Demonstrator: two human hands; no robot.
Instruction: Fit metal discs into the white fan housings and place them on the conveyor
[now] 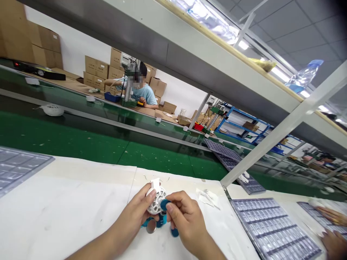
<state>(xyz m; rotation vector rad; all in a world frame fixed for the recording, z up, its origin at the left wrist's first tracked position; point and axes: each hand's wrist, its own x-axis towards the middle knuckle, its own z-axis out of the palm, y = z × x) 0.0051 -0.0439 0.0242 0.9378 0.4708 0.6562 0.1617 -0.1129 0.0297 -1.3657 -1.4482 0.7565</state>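
Observation:
My left hand is closed around a small round white slotted plastic part and holds it just above the white table. My right hand pinches a small blue disc against the side of that white part. Under my hands lie a few more blue discs and a grey metal disc. Both hands' fingers are curled and touch the white part from opposite sides.
A green conveyor belt runs behind the table, with a white round part on it. Grey compartment trays lie at the left and right. Another person's hands work at the right edge. A seated person works beyond the belt.

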